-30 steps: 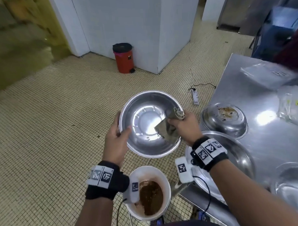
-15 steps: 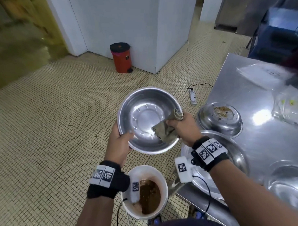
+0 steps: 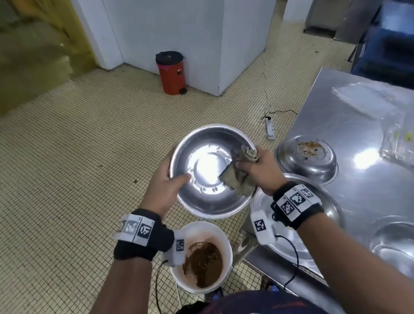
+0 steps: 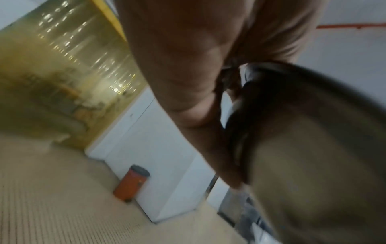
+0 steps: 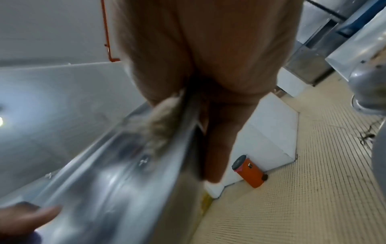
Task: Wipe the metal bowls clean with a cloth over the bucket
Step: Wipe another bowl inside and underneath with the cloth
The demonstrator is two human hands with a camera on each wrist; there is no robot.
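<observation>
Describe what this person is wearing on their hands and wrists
Both hands are bare, forearms unsleeved. The left wrist carries a black band with white tiles printed with black square codes, and a white camera block with its own code. The right wrist wears the same, its block trailing a thin black cable.

Both forearms reach forward, the left hand [image 3: 163,182] gripping the bowl [image 3: 211,170] rim at nine o'clock, the right hand [image 3: 258,171] pinching the cloth [image 3: 237,181] at three o'clock.
</observation>
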